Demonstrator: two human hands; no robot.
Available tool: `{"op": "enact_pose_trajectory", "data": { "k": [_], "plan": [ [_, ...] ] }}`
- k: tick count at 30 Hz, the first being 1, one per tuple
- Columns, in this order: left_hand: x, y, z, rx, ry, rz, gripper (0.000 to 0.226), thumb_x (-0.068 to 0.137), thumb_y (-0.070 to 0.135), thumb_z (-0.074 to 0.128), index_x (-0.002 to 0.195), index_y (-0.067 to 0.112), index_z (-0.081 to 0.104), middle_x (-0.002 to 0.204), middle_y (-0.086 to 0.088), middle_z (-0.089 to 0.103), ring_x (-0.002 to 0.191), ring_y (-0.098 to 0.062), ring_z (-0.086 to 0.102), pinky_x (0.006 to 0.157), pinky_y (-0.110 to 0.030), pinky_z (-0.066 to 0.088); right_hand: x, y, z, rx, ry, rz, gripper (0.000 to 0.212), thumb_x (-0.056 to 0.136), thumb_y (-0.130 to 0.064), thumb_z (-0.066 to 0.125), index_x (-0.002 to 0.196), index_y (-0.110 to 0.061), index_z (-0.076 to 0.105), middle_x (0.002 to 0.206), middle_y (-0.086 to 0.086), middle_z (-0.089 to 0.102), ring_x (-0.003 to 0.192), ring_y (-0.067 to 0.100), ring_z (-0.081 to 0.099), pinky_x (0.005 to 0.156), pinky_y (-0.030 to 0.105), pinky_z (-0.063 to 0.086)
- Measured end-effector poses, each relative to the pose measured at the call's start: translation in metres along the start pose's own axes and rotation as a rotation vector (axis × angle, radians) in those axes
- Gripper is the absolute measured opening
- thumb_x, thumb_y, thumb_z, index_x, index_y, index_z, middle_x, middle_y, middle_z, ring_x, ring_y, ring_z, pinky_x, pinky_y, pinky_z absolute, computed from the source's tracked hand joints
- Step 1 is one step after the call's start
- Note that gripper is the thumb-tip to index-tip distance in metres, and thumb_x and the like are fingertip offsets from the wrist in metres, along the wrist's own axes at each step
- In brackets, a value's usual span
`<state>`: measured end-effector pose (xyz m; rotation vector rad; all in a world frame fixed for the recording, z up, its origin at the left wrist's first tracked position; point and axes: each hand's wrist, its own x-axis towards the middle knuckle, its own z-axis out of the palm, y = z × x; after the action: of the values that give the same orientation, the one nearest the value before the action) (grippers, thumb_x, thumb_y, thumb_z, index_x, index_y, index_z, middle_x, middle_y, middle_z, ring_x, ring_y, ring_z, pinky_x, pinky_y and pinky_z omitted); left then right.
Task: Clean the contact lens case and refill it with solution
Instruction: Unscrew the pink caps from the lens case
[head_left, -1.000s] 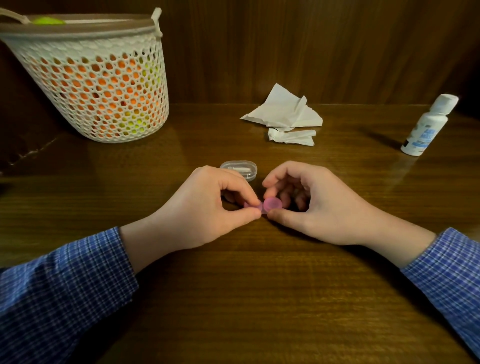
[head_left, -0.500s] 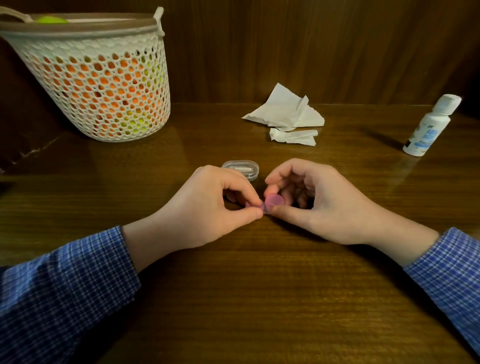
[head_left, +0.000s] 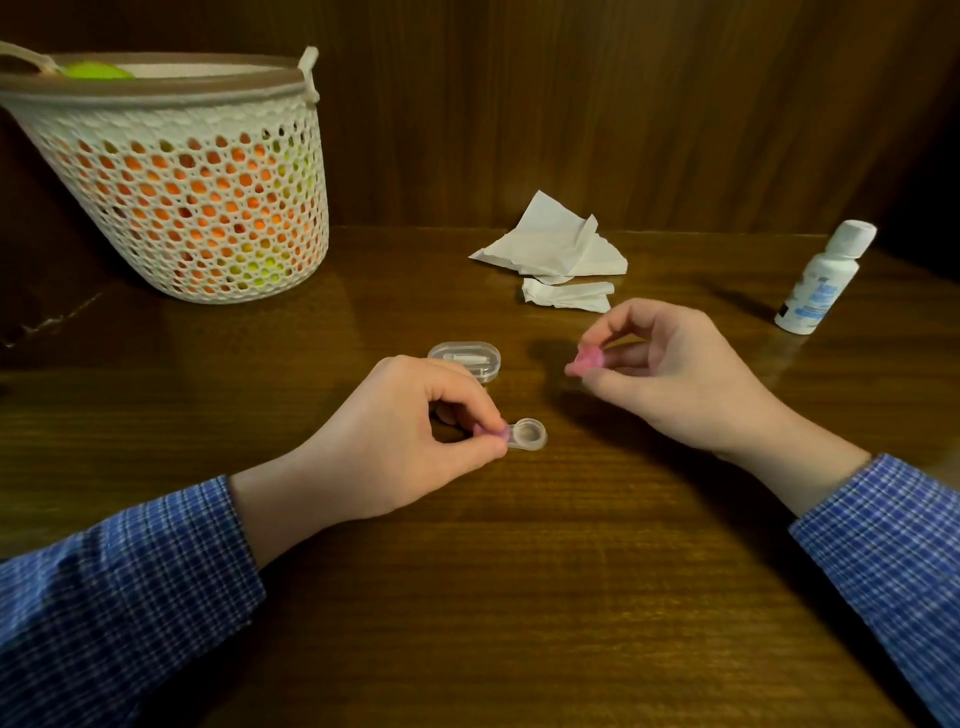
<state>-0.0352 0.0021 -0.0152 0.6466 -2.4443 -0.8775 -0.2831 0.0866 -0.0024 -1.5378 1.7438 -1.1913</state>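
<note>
L hand (head_left: 415, 415) pinches lens case (head_left: 524, 435), R hand (head_left: 675, 374) holds pink cap (head_left: 586, 361)

A home: wooden table (head_left: 519, 597) (basket (head_left: 182, 208), tissues (head_left: 556, 249)).

A single head-worn view looks forward and down, close over the wooden table (head_left: 519, 597) toward the back panel (head_left: 571, 104).

A white mesh basket (head_left: 176, 208) with orange and yellow-green contents stands on the wooden table (head_left: 519, 597) at ten o'clock. A small clear oval box (head_left: 465, 358) lies near the middle. Dark wood panelling (head_left: 623, 104) rises behind the table at twelve o'clock.
</note>
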Motion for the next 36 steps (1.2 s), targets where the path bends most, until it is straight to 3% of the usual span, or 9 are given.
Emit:
{"op": "enact_pose_trajectory", "data": {
  "k": [2,6,10,14,26,36],
  "plan": [
    [0.000,0.000,0.000,-0.005,0.007,0.002,0.012,0.085,0.026,0.081,0.096,0.030,0.081,0.095,0.014,0.076,0.097,-0.008,0.071,0.083,-0.031,0.059,0.002,0.003,-0.002,-0.172,0.064,-0.004,0.016,0.084,-0.013,0.082,0.094,-0.021,0.072,0.092,-0.007,0.076,0.089,0.007,0.074,0.084,0.027,0.062],
    [0.000,0.000,0.001,-0.005,0.010,0.008,0.012,0.085,0.025,0.081,0.096,0.029,0.082,0.094,0.014,0.076,0.096,-0.008,0.071,0.082,-0.031,0.059,0.006,0.010,-0.003,-0.362,0.150,0.024,0.014,0.083,-0.025,0.083,0.087,-0.031,0.071,0.093,-0.013,0.070,0.093,0.007,0.064,0.084,0.032,0.056],
    [0.000,0.000,0.001,-0.005,0.009,0.010,0.012,0.085,0.025,0.081,0.096,0.029,0.082,0.094,0.015,0.076,0.096,-0.007,0.071,0.084,-0.029,0.058,0.010,0.016,-0.003,-0.356,0.175,0.067,0.024,0.083,-0.028,0.084,0.099,-0.031,0.067,0.094,-0.014,0.069,0.092,0.005,0.066,0.077,0.023,0.056],
    [0.000,0.001,0.000,0.001,0.010,0.009,0.012,0.084,0.026,0.080,0.096,0.030,0.082,0.094,0.015,0.076,0.097,-0.006,0.071,0.086,-0.028,0.057,0.013,0.017,-0.005,-0.356,0.183,0.099,0.044,0.084,-0.029,0.084,0.123,-0.029,0.062,0.094,-0.017,0.071,0.094,0.004,0.067,0.084,0.027,0.057],
    [0.000,0.000,0.001,-0.006,0.004,-0.001,0.012,0.083,0.028,0.080,0.095,0.030,0.081,0.094,0.016,0.076,0.099,-0.008,0.071,0.087,-0.027,0.057,0.018,0.022,-0.006,-0.452,0.252,0.088,0.044,0.085,-0.030,0.083,0.123,-0.023,0.063,0.088,-0.015,0.070,0.083,0.006,0.068,0.079,0.034,0.062],
    [0.000,0.001,0.000,0.006,-0.005,-0.015,0.013,0.085,0.027,0.080,0.097,0.031,0.081,0.095,0.017,0.075,0.098,-0.006,0.070,0.086,-0.027,0.057,0.017,0.019,-0.010,-0.484,0.314,0.082,0.064,0.083,-0.037,0.082,0.137,-0.024,0.051,0.101,-0.013,0.065,0.081,0.005,0.063,0.064,0.017,0.051]
  ]
}}
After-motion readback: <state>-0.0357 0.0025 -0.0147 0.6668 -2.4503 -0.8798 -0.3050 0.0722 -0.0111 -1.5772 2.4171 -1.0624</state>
